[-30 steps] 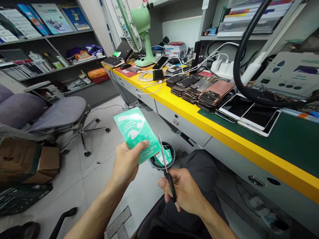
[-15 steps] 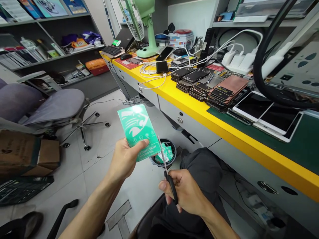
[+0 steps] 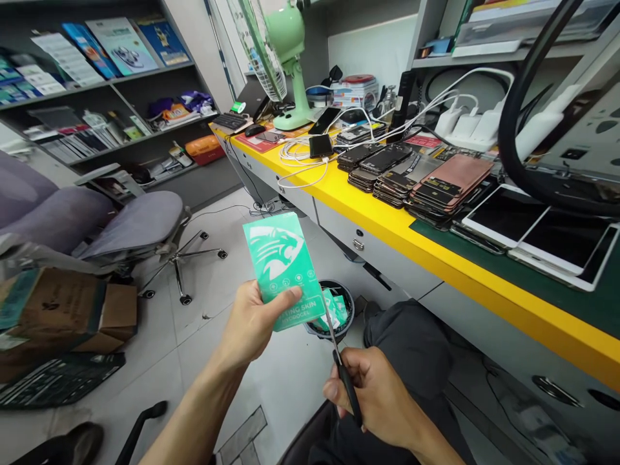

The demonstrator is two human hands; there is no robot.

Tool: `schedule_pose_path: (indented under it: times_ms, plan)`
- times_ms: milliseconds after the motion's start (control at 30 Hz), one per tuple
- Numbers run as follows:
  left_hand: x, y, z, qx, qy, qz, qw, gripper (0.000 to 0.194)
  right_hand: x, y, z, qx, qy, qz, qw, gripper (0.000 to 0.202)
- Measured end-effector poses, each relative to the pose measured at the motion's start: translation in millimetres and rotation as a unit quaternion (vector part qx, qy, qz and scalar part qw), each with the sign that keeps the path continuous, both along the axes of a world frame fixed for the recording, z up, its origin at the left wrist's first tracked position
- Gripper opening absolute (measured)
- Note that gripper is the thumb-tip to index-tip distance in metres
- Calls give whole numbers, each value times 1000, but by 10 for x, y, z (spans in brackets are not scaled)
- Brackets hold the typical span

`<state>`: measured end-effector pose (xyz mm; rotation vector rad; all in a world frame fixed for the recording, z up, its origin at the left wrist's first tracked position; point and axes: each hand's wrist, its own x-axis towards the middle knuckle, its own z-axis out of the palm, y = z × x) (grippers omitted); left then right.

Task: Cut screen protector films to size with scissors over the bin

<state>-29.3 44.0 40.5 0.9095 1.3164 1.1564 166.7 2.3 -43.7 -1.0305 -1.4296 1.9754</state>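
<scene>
My left hand (image 3: 254, 316) pinches the lower left part of a flat green hydrogel skin packet (image 3: 281, 255), thumb on its printed front. White cat-head artwork and small icons show on it. Black-handled scissors (image 3: 349, 391) are gripped in my right hand (image 3: 375, 394). Their blades point up along the packet's lower right edge; I cannot tell whether they cut into it. Beneath the packet and blades, a bin (image 3: 343, 332) on the floor holds green and white scraps (image 3: 338, 309).
At the right runs a yellow-edged bench (image 3: 339, 203) carrying stacked phone parts (image 3: 392, 165), white-framed screens (image 3: 542, 229), charging cables and a green fan (image 3: 296, 84). A wheeled chair (image 3: 140, 219) and an opened cardboard box (image 3: 68, 310) stand at the left. My knee (image 3: 411, 349) is beside the bin.
The view has shifted, so the whole scene sits slightly further right and lower. Both hands keep their holds, with the packet and scissors still close together.
</scene>
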Motion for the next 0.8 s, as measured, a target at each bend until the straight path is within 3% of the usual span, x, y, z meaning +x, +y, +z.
schedule_pose_path:
  times_ms: [333,600,800]
  plan:
    - [57,-47,94,16,7,-21,1000,23,80,-17,-5,35,-3,-10,999,40]
    - [219,-89,188,30,18,19,999,25,124,-53,6,33,5,-18,999,42]
    - [187,-81,165,36,18,-8,999,25,151,-48,52,18,49,-2,999,44]
